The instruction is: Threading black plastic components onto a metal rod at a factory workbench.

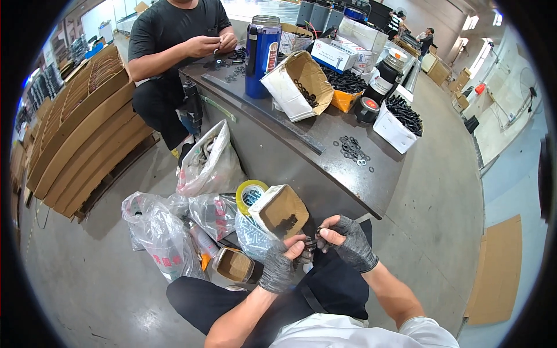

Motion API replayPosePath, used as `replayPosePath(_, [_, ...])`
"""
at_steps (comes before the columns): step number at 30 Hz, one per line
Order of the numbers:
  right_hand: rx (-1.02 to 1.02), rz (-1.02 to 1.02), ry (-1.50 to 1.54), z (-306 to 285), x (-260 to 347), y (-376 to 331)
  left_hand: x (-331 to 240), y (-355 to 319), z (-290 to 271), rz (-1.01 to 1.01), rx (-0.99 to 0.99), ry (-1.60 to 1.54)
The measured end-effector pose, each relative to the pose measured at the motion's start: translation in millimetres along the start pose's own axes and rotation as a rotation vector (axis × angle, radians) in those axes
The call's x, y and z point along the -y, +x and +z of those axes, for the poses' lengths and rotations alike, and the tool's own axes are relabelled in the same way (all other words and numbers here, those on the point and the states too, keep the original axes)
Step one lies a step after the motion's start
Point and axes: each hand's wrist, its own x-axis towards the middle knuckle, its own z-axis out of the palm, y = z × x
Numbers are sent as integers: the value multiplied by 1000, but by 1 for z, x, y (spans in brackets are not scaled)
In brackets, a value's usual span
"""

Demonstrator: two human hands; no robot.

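Note:
Both my hands wear grey fingerless gloves and meet above my lap. My left hand (282, 262) is closed on several small dark metal parts (311, 244), perhaps bolts or washers; they are too small to tell. Close beside it, my right hand (350, 242) pinches a small dark ring (318, 232) that looks like a washer. Just beyond my left hand, an open white cardboard box (268, 204) is tilted, with some small black pieces (286, 225) at its bottom. Flat washers (351, 149) lie loose on the dark table (371, 184).
Boxes of black bolts (404, 116), a tipped box (297, 87), a blue flask (262, 57) and a dark jar (385, 75) stand on the table. A co-worker (180, 46) sits across it. Plastic bags (159, 232), a tape roll (239, 198) and a small box (234, 265) are below.

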Motion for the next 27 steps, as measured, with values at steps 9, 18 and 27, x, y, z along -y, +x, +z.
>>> replayPosePath(9, [-65, -84, -178, 10, -1, -1, 0, 1, 1, -32, -30, -15])
replayPosePath(18, [-143, -296, -432, 17, -10, 2, 9, 8, -5, -49, -71, -92])
replayPosePath(27, [-216, -436, -533, 21, -24, 3, 14, 10, -4, -72, -83, -146])
